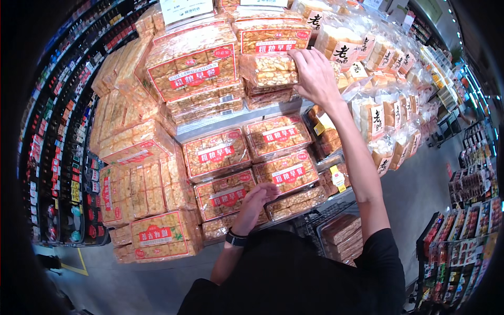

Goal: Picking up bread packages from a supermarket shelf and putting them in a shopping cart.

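Note:
My right hand [315, 75] reaches to the upper tier of a shop display. Its fingers and thumb grip the right end of a clear-wrapped pastry pack [271, 70], whose side faces me. Behind that pack stands another with a red-bordered label [274, 39]. My left hand [254, 204], with a dark band on the wrist, hovers at or just above the lower tier and holds nothing. Under its fingertips lies a labelled pastry pack [289, 171]; whether they touch it I cannot tell. More flat-lying packs [216, 151] sit beside and behind that one.
Pastry packs are stacked on the left [134, 145]. Bagged bread loaves [376, 118] line the right side. A dark wire cart [323, 220] with several packs [342, 234] stands by the display's front edge. Store shelves [75, 130] rise at far left; another rack [456, 256] stands lower right.

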{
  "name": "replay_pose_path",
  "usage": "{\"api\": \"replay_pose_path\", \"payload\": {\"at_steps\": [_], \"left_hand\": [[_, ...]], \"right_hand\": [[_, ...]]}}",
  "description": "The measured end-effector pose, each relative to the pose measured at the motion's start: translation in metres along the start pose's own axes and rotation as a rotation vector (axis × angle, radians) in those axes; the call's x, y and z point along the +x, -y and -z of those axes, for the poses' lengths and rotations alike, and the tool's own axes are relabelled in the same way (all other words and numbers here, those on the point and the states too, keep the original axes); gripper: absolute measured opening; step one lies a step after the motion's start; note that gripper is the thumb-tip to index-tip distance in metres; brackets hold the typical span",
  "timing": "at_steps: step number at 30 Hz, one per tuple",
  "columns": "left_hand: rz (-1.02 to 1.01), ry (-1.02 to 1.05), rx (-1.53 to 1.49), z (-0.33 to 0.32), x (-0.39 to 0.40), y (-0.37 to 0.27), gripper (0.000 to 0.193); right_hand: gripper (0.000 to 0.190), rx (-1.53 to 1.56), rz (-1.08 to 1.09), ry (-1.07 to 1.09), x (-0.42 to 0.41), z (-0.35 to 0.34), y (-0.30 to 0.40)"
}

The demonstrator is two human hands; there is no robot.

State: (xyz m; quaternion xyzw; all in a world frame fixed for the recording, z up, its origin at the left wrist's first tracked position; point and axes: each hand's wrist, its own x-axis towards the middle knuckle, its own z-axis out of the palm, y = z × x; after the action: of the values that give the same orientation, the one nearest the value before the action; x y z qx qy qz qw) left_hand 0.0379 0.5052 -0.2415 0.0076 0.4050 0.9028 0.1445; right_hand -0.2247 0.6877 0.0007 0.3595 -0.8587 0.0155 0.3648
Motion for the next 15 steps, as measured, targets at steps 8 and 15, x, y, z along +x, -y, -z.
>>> {"api": "replay_pose_path", "payload": {"at_steps": [8, 15], "left_hand": [[0.01, 0.01, 0.022, -0.023, -0.007, -0.003, 0.031], [-0.144, 0.074, 0.031, -0.049, -0.005, -0.006, 0.042]], "right_hand": [[0.07, 0.156, -0.172, -0.314, -0.017, 0.061, 0.016], [0.064, 1.456, -0.737, -0.384, -0.11, 0.132, 0.036]]}}
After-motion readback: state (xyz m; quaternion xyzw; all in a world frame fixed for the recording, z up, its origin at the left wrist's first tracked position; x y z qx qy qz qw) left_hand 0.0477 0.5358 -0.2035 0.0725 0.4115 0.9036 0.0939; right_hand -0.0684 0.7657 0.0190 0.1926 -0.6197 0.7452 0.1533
